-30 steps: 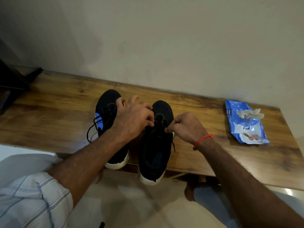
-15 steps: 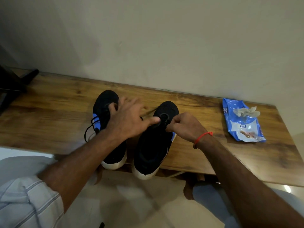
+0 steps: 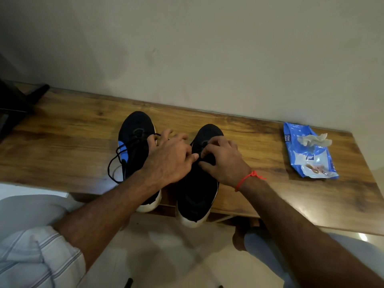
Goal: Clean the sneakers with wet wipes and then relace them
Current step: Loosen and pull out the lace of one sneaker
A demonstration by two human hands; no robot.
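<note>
Head view, taking the right sneaker [image 3: 197,183] as the landmark and reading across from the left: far to its left, at the end of the wooden bench [image 3: 62,146], sits a dark object [image 3: 16,104] cut off by the frame edge; nearer, just beside the landmark on its left, stands the left sneaker [image 3: 134,142], black with a blue side patch and a white sole, toe toward the wall [image 3: 187,48], its black lace [image 3: 116,163] trailing in loose loops onto the wood on the side away from the landmark; the left hand [image 3: 168,161] reaches across that shoe, its fingers curled and its thumb and forefinger closing on the lace at the landmark's throat, though the strand itself is too dark against the shoe to make out; the right sneaker stands on the bench with its white heel hanging over the near edge, toe toward the wall; the right hand [image 3: 224,161], a red thread [image 3: 247,179] tied at its wrist, lies over the landmark's lacing with fingers bent and fingertips pinching there beside the left hand's; well to the right of the landmark, near the far end of the bench, lies a blue wet-wipe pack [image 3: 309,161], a crumpled wipe [image 3: 313,139] resting on its upper part.
</note>
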